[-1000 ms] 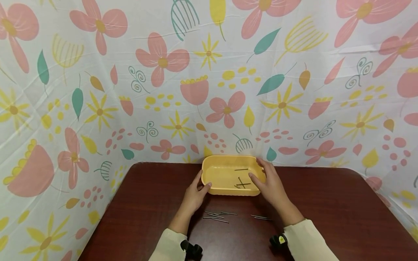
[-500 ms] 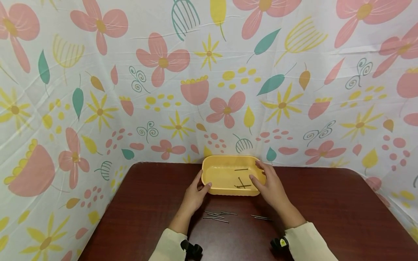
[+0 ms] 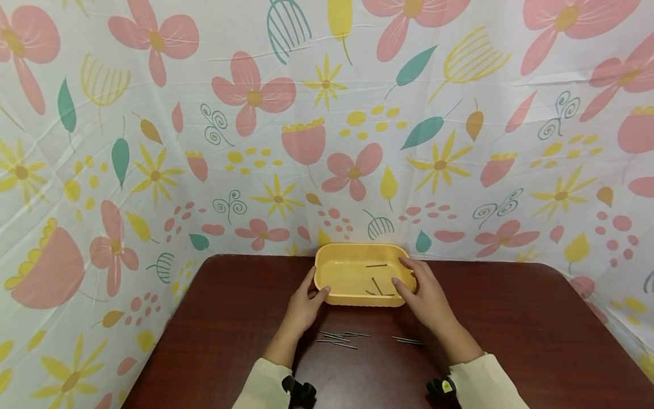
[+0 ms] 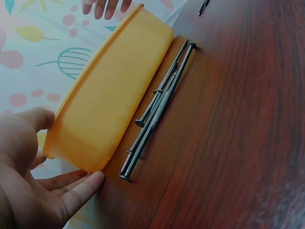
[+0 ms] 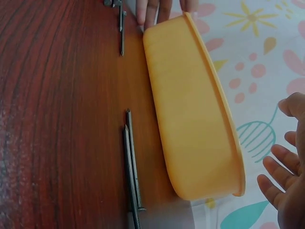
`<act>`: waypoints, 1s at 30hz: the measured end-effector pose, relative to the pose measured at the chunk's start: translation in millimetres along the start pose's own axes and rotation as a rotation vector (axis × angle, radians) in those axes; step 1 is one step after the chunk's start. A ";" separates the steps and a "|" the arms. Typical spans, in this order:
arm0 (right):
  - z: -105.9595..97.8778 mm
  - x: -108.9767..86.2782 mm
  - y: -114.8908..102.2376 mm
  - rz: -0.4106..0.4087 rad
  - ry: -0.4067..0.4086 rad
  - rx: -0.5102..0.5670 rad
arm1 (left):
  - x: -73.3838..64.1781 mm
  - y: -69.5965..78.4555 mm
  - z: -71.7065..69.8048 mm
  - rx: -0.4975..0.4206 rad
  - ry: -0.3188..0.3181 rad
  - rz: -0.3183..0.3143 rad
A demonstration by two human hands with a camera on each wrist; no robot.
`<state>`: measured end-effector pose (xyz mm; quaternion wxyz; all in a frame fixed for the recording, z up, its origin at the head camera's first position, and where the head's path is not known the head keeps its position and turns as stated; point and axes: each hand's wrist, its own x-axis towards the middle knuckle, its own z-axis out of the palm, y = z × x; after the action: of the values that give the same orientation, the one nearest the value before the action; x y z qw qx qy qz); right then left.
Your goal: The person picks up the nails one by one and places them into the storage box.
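Observation:
A yellow plastic tray (image 3: 357, 300) stands at the back of the table, with several dark nails (image 3: 377, 285) lying inside it. My left hand (image 3: 300, 311) holds its left end, thumb at the rim and fingers against the outside near the base, as the left wrist view shows. My right hand (image 3: 429, 301) is beside the right end with its fingers spread; in the right wrist view a gap separates it from the tray (image 5: 190, 109). In front of the tray, several loose nails (image 3: 337, 339) form a group on the left, and a few more nails (image 3: 407, 341) lie to the right.
The dark reddish-brown table (image 3: 240, 318) spreads out on both sides and in front. Right behind the tray hangs a white cloth (image 3: 352, 221) printed with flowers and leaves. Black straps with small devices (image 3: 300, 392) sit around both wrists.
My right hand has eased off the tray's right end and drawn slightly back. Nails inside have shifted, one sliding toward the front wall. The left hand and the loose nails on the table stay put.

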<state>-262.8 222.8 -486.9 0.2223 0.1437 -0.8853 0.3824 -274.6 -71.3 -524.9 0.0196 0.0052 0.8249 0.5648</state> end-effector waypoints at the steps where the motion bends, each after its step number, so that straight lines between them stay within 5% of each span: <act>1: -0.3 -0.6 -0.3 -0.003 0.000 -0.001 | 0.1 -0.1 0.1 0.002 0.000 0.001; 30: -12.2 -33.9 -1.9 -0.066 -0.018 -0.078 | -1.1 0.9 -0.2 0.002 -0.004 0.002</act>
<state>-229.5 233.5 -495.3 0.2321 0.1676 -0.8963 0.3385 -273.5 -71.2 -523.9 0.0208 0.0074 0.8256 0.5639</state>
